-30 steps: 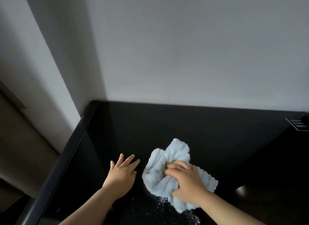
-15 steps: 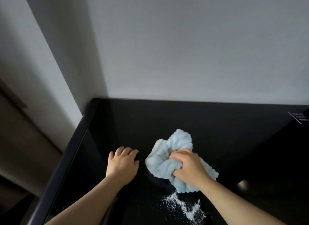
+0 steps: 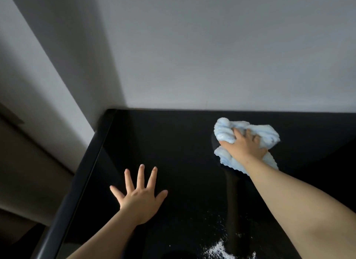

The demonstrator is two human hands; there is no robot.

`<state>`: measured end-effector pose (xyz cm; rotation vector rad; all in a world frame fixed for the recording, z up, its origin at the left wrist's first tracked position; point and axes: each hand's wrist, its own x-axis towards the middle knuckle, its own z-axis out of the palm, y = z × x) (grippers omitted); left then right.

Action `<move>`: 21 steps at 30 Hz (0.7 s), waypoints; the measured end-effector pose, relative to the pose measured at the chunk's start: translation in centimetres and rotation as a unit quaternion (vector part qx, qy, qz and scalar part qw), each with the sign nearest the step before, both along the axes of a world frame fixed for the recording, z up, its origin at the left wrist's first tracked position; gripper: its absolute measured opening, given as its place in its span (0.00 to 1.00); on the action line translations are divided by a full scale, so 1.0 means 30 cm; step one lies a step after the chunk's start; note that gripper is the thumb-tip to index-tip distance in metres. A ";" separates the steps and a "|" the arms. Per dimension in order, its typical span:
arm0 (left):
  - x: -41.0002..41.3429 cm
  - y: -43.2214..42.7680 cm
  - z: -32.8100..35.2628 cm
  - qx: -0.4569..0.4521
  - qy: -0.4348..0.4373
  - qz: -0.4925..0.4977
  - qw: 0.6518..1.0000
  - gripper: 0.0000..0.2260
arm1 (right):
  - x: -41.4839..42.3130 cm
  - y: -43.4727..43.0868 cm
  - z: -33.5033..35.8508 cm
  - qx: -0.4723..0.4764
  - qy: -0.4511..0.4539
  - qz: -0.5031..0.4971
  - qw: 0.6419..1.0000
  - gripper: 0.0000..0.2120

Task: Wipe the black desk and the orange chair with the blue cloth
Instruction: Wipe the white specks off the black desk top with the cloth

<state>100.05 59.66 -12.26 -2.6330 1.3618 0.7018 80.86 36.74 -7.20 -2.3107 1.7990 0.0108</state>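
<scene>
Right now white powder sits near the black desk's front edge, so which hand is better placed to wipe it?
Right. The right hand grips the crumpled blue cloth; the left hand lies flat, empty, on the glossy black desk.

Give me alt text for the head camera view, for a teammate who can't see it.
A person's right hand grips a bunched blue cloth far out on a glossy black desk near the grey wall. The left hand lies flat with fingers spread, and white powder is scattered at the near edge.
</scene>
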 end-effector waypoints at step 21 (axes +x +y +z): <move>0.027 0.011 0.041 -0.122 0.102 0.088 0.983 0.26 | 0.147 0.214 -0.003 0.077 -0.063 0.142 0.985 0.21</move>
